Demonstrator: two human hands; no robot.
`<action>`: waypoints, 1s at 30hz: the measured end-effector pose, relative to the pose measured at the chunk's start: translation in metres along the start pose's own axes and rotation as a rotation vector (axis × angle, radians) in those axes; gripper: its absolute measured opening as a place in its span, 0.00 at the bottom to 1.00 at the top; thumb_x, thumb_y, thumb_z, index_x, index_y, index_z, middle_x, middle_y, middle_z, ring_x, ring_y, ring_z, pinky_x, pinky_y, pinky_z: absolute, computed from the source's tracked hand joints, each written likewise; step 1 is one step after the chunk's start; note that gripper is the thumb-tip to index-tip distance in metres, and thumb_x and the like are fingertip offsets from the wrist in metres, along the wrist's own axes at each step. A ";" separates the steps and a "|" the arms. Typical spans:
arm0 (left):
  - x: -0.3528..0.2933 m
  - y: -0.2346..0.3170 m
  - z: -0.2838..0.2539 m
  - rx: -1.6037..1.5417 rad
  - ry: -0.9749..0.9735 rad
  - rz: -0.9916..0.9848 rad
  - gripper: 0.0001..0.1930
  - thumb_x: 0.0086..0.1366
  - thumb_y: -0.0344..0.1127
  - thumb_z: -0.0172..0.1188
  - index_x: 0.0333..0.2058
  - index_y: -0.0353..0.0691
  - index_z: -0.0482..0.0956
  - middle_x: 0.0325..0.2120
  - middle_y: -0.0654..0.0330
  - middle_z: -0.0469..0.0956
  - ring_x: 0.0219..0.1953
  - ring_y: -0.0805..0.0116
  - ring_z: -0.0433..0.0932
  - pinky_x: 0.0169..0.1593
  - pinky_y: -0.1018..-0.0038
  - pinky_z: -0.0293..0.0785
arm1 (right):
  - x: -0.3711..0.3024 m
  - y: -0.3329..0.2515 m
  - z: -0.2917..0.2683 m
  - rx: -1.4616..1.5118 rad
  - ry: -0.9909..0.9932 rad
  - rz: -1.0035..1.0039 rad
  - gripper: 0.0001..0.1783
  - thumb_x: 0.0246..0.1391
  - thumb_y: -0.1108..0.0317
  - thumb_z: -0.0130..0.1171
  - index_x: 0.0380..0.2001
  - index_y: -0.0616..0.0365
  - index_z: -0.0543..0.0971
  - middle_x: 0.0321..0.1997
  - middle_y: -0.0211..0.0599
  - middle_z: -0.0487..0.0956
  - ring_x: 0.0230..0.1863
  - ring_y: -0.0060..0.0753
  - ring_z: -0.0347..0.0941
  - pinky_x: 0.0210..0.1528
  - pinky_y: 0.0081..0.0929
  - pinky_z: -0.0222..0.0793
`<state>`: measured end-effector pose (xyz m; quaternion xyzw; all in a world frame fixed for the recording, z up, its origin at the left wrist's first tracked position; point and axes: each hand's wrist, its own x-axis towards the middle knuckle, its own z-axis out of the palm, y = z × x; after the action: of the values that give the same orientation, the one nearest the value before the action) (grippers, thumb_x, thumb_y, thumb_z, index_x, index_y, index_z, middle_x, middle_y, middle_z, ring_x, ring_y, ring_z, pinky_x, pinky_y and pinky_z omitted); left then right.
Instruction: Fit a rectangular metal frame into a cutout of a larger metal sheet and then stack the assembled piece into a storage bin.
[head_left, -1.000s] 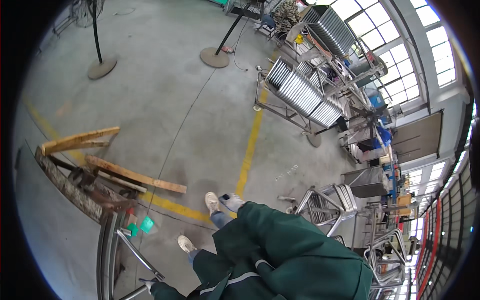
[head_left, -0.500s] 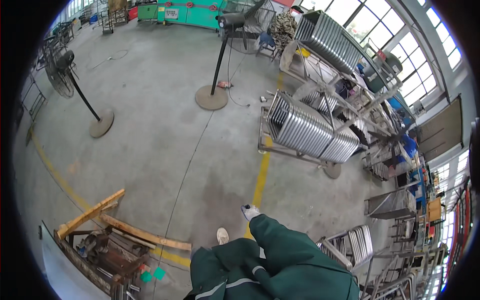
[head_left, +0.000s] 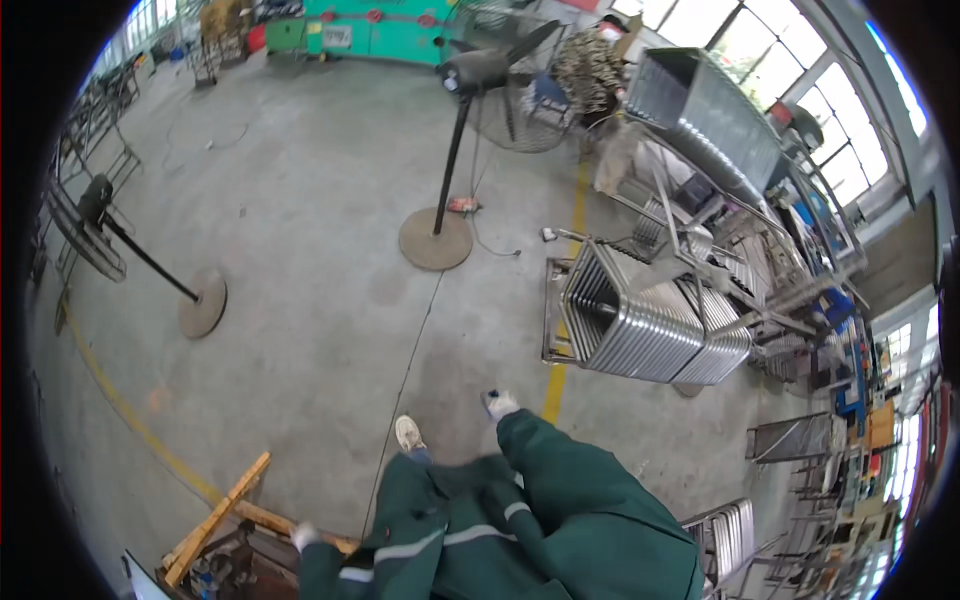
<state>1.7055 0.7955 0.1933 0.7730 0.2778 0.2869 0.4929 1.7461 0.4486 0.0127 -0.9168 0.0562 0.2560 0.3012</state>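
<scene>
My right hand [head_left: 499, 403], in a pale glove, hangs in front of me above the floor. Its fingers look curled, with a small dark patch at their tips that is too small to name. My left hand [head_left: 305, 536] is pale and smeared by motion at the lower left. It appears close to a wooden board [head_left: 262, 517] on a rusty metal frame, but whether it touches is unclear. Dark green sleeves cover both arms. Under me, one light shoe [head_left: 408, 433] shows on the floor.
A pedestal fan [head_left: 437, 238] stands ahead, another fan [head_left: 203, 302] at the left. Racks of bent metal tubes [head_left: 640, 315] fill the right side. A yellow floor line [head_left: 553, 395] runs past them. Green machinery [head_left: 385, 32] stands far back. A wooden plank [head_left: 220, 515] juts up lower left.
The view has shifted forward: the fans and tube racks sit lower and larger. My left hand has come into sight at the lower left. My right hand stays in front of me.
</scene>
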 end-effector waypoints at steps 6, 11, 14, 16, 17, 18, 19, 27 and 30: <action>0.158 -0.041 -0.049 0.276 -0.036 -0.060 0.10 0.58 0.38 0.56 0.37 0.41 0.79 0.31 0.55 0.81 0.33 0.53 0.77 0.39 0.64 0.73 | 0.107 -0.140 -0.068 0.454 0.033 -0.061 0.19 0.57 0.54 0.56 0.34 0.63 0.79 0.25 0.40 0.79 0.24 0.33 0.74 0.27 0.28 0.71; 0.366 0.061 -0.025 0.355 0.127 0.272 0.14 0.60 0.44 0.54 0.38 0.42 0.76 0.33 0.51 0.78 0.34 0.46 0.76 0.38 0.58 0.71 | 0.191 -0.209 -0.028 0.347 -0.175 -0.153 0.19 0.56 0.54 0.56 0.34 0.63 0.79 0.25 0.40 0.79 0.24 0.33 0.74 0.27 0.27 0.71; 0.423 0.131 -0.035 0.731 0.236 0.502 0.11 0.61 0.41 0.55 0.35 0.41 0.77 0.30 0.55 0.79 0.32 0.51 0.78 0.34 0.63 0.73 | 0.231 -0.240 -0.013 0.296 -0.241 -0.227 0.19 0.56 0.54 0.56 0.33 0.63 0.79 0.25 0.39 0.79 0.23 0.33 0.74 0.27 0.27 0.71; 0.433 0.169 -0.041 1.169 -0.113 0.729 0.07 0.58 0.38 0.55 0.30 0.42 0.75 0.28 0.56 0.77 0.29 0.55 0.77 0.33 0.63 0.73 | 0.270 -0.273 -0.013 0.265 -0.303 -0.289 0.19 0.56 0.54 0.56 0.33 0.63 0.79 0.25 0.39 0.79 0.23 0.32 0.74 0.27 0.27 0.70; 0.433 0.179 -0.040 1.185 -0.153 0.859 0.04 0.57 0.36 0.55 0.28 0.43 0.74 0.26 0.58 0.77 0.27 0.57 0.77 0.32 0.64 0.73 | 0.289 -0.288 -0.016 0.252 -0.333 -0.301 0.19 0.56 0.54 0.56 0.33 0.63 0.79 0.24 0.39 0.79 0.23 0.32 0.74 0.26 0.27 0.70; 0.431 0.183 -0.039 1.197 -0.200 0.983 0.03 0.55 0.34 0.55 0.25 0.44 0.73 0.24 0.59 0.76 0.25 0.59 0.76 0.31 0.65 0.72 | 0.305 -0.307 -0.008 0.235 -0.367 -0.311 0.19 0.56 0.54 0.56 0.33 0.63 0.79 0.24 0.39 0.79 0.23 0.32 0.74 0.26 0.27 0.70; 0.425 0.183 -0.043 1.236 -0.191 0.932 0.03 0.55 0.34 0.55 0.25 0.44 0.73 0.24 0.59 0.76 0.25 0.59 0.76 0.31 0.65 0.72 | 0.321 -0.320 -0.007 0.208 -0.418 -0.332 0.19 0.56 0.54 0.56 0.33 0.62 0.79 0.24 0.39 0.79 0.23 0.32 0.74 0.26 0.27 0.70; 0.398 0.165 -0.076 1.399 -0.453 0.706 0.03 0.50 0.29 0.58 0.22 0.44 0.73 0.21 0.60 0.75 0.25 0.62 0.76 0.30 0.69 0.71 | 0.415 -0.421 0.046 -0.047 -0.719 -0.419 0.19 0.55 0.54 0.56 0.32 0.62 0.79 0.24 0.38 0.79 0.22 0.32 0.73 0.26 0.26 0.70; 0.414 0.196 -0.104 1.080 -0.734 0.304 0.03 0.50 0.29 0.58 0.24 0.44 0.73 0.22 0.60 0.75 0.25 0.62 0.76 0.30 0.69 0.71 | 0.408 -0.443 0.080 -0.120 -0.765 -0.447 0.19 0.55 0.54 0.56 0.32 0.62 0.79 0.23 0.38 0.79 0.22 0.32 0.73 0.26 0.26 0.70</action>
<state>1.9417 1.0829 0.4810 0.9891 0.0848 -0.1077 0.0536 2.1767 0.8756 -0.0156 -0.7616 -0.2740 0.5081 0.2944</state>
